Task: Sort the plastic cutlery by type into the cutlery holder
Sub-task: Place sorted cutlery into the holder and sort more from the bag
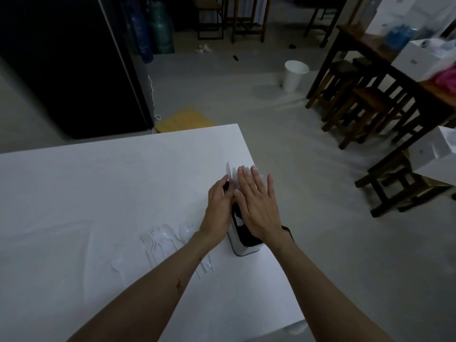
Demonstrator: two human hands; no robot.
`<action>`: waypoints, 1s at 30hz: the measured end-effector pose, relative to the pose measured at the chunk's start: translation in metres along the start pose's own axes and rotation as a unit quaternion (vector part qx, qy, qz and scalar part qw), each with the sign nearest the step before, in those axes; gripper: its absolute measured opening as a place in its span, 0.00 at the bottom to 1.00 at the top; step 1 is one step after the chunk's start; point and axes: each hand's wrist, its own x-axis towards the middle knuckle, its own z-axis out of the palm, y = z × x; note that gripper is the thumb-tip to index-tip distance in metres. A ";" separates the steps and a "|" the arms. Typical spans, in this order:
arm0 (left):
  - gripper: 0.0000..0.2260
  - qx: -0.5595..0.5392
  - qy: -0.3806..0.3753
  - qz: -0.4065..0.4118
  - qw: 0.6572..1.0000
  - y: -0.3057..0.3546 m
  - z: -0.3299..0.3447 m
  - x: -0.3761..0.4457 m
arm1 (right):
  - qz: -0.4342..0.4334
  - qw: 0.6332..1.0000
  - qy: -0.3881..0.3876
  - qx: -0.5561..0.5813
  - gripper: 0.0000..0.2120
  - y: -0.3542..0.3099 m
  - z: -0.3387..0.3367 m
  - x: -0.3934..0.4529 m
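Observation:
A white cutlery holder (243, 249) with a dark inside stands near the right edge of the white table (98, 183). Pale plastic cutlery pieces (230, 172) stick up out of its far end. My right hand (256, 206) lies flat over the holder's top, fingers straight. My left hand (219, 208) sits against the holder's left side, its fingers curled toward the cutlery standing there; what it grips is hidden. A loose pile of white plastic forks and spoons (162, 240) lies on the table left of the holder, partly under my left forearm.
The table's right edge runs just beyond the holder. On the floor stand a white cup-shaped bin (294, 75), a yellow flat packet (185, 119) and dark wooden stools (357, 107). A wooden table with white boxes (417, 60) is at the right. A dark cabinet (69, 65) stands at the left.

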 end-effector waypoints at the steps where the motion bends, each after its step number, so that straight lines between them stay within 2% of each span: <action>1: 0.17 0.009 -0.021 0.015 1.000 -0.008 0.000 0.000 | 0.007 1.000 -0.005 -0.009 0.30 0.000 0.001 0.000; 5: 0.22 0.024 -0.126 0.005 0.992 -0.030 -0.010 -0.009 | 0.027 0.999 0.006 -0.028 0.33 -0.014 -0.003 0.004; 7: 0.23 0.058 -0.112 -0.004 0.992 -0.037 -0.018 -0.018 | 0.024 0.998 0.064 0.009 0.28 -0.031 -0.009 0.004; 9: 0.22 0.060 -0.068 -0.033 0.995 -0.046 -0.029 -0.033 | -0.020 0.983 0.159 0.091 0.22 -0.054 -0.009 -0.001; 10: 0.22 0.048 -0.045 -0.061 0.996 -0.051 -0.036 -0.042 | -0.035 0.975 0.176 0.131 0.23 -0.066 -0.003 -0.007; 11: 0.21 0.024 -0.021 -0.099 0.995 -0.056 -0.044 -0.054 | -0.038 0.973 0.157 0.162 0.23 -0.077 0.005 -0.013; 13: 0.21 -0.020 0.024 -0.176 0.984 -0.066 -0.060 -0.081 | -0.013 0.981 0.064 0.181 0.20 -0.093 0.031 -0.028; 16: 0.19 -0.024 0.088 -0.244 0.965 -0.082 -0.083 -0.119 | 0.099 0.974 -0.102 0.177 0.06 -0.100 0.072 -0.049; 19: 0.17 -0.028 0.114 -0.261 0.958 -0.095 -0.099 -0.147 | 0.155 0.962 -0.183 0.127 0.09 -0.106 0.095 -0.071; 22: 0.15 -0.035 0.105 -0.276 0.955 -0.096 -0.107 -0.167 | 0.186 0.954 -0.188 0.140 0.11 -0.117 0.103 -0.083; 30: 0.12 -0.065 0.063 -0.294 0.951 -0.097 -0.113 -0.184 | 0.223 0.957 -0.122 0.139 0.04 -0.126 0.103 -0.087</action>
